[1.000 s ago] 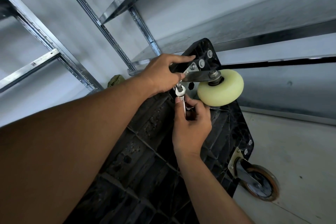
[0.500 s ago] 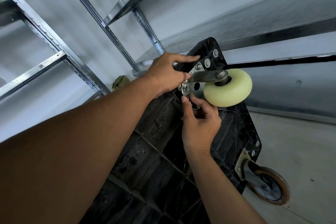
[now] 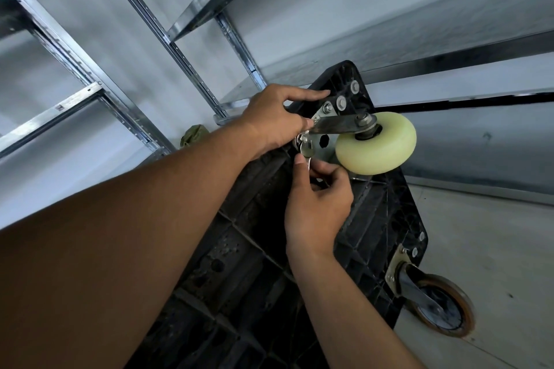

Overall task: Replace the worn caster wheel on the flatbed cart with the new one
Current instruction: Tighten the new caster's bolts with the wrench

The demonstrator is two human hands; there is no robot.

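Caster wheel [image 3: 378,145], left hand [image 3: 269,120] holding bracket [image 3: 337,126], right hand [image 3: 317,208] pinching likely wrench [image 3: 306,153]

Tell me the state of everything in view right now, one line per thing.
Cart: tipped up, underside facing the camera.
Pale caster: sits at the cart's upper corner.
Dark caster: mounted at the lower corner.
Wrench: head at a bolt by the pale caster's plate.
Left hand: pinches the pale caster's bracket.
Right hand: grips the wrench.
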